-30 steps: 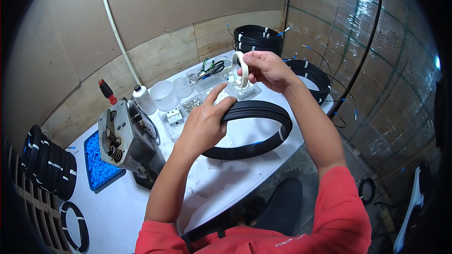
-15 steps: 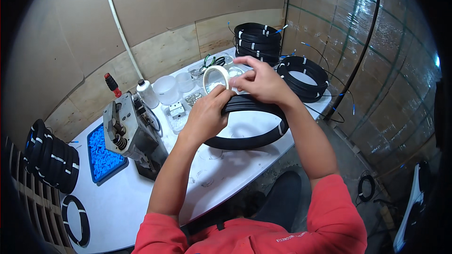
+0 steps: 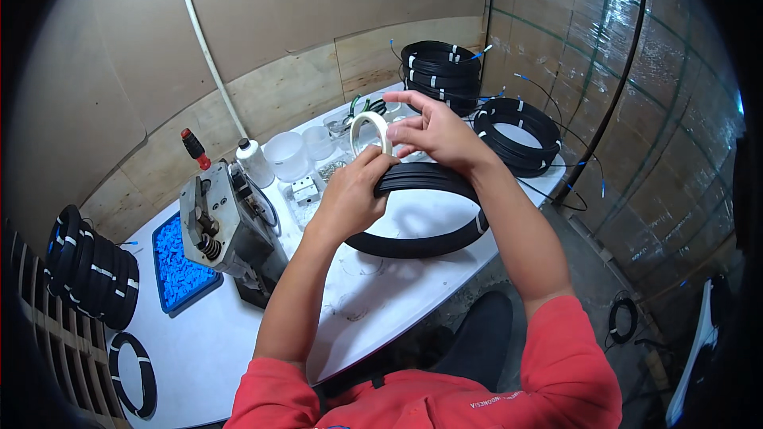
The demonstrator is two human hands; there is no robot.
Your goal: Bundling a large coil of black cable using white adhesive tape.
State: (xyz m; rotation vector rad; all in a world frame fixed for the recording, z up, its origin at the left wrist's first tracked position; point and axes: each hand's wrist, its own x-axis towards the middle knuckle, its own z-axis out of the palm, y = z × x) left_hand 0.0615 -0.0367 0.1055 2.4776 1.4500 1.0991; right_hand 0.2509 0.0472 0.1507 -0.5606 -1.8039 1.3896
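My left hand point(image 3: 358, 191) is closed around the upper left of a black cable coil point(image 3: 417, 248), which is tilted above the white table. A cream roll of tape point(image 3: 386, 140) stands upright at that hand's fingertips, against the coil's top; whether the left fingers pinch it too is unclear. Over the coil's upper right is my right hand point(image 3: 441, 137), its wrist close to the cable. Its index finger stretches out to the left and its thumb and other fingers are apart, near the roll's right side. Any loose tape end between them cannot be made out.
A metal bench press point(image 3: 230, 226) stands left beside a blue tray point(image 3: 191, 294) of small blue parts. Behind are a white bottle point(image 3: 254, 160) and clear tubs point(image 3: 286, 155). Bound black coils stand far right point(image 3: 441, 75), right point(image 3: 517, 137) and left point(image 3: 95, 278).
The fingers of my right hand have spread slightly beside the tape roll. My left hand keeps its hold on the coil. The whole view has shifted a little.
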